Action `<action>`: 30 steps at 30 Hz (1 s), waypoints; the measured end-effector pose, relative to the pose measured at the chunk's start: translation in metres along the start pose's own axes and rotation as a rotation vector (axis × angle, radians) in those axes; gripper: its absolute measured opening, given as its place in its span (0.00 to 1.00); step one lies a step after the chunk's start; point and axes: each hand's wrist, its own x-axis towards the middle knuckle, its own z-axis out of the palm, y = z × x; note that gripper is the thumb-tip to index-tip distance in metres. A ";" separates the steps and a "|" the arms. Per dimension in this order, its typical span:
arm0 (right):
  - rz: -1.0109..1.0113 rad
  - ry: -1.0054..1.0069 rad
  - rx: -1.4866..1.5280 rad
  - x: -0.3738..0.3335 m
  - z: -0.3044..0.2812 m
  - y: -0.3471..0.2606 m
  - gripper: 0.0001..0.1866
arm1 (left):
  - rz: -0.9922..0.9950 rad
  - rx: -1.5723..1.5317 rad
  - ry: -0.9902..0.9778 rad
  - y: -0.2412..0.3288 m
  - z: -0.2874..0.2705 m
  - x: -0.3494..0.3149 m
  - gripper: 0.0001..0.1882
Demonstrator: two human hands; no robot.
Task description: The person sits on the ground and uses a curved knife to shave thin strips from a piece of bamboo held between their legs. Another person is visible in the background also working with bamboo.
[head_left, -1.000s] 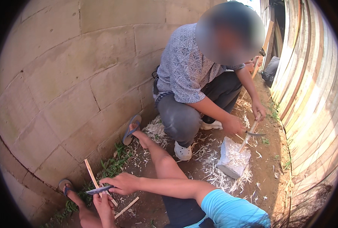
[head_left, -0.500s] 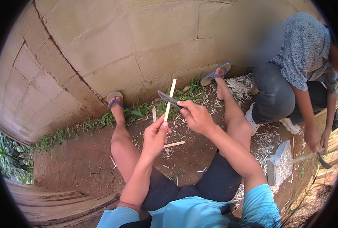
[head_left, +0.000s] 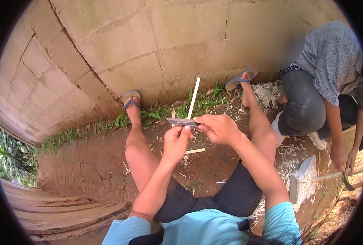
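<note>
My left hand (head_left: 176,143) is closed round the lower end of a thin pale strip of split wood or bamboo (head_left: 194,97), which points up and away from me. My right hand (head_left: 219,130) grips the handle end of a knife (head_left: 180,121). Its dark blade lies crosswise over the strip, just above my left fingers, with the tip pointing left. The knife's handle is mostly hidden in my right fist. Both hands are held out between my knees, above the ground.
Another person (head_left: 332,81) squats at the right with a curved blade (head_left: 347,182) and a pale stick beside a whitish stone block (head_left: 302,179). Shavings (head_left: 267,93) litter the soil. A block wall (head_left: 128,53) rises ahead; stacked wood slats (head_left: 63,212) lie at lower left.
The knife has slid down the strip toward my left fingers, and its blade has turned nearly level. My right hand has come slightly lower. The view has shifted a little.
</note>
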 end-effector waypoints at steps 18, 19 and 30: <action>0.089 -0.057 -0.182 -0.011 -0.001 0.004 0.15 | -0.135 -0.108 -0.192 0.006 0.007 -0.005 0.23; 0.117 -0.017 -0.169 -0.010 0.001 0.006 0.15 | -0.111 -0.101 -0.176 0.003 0.005 -0.003 0.23; 0.161 -0.105 -0.098 -0.006 -0.001 0.015 0.21 | -0.039 -0.030 -0.099 0.006 0.002 -0.005 0.15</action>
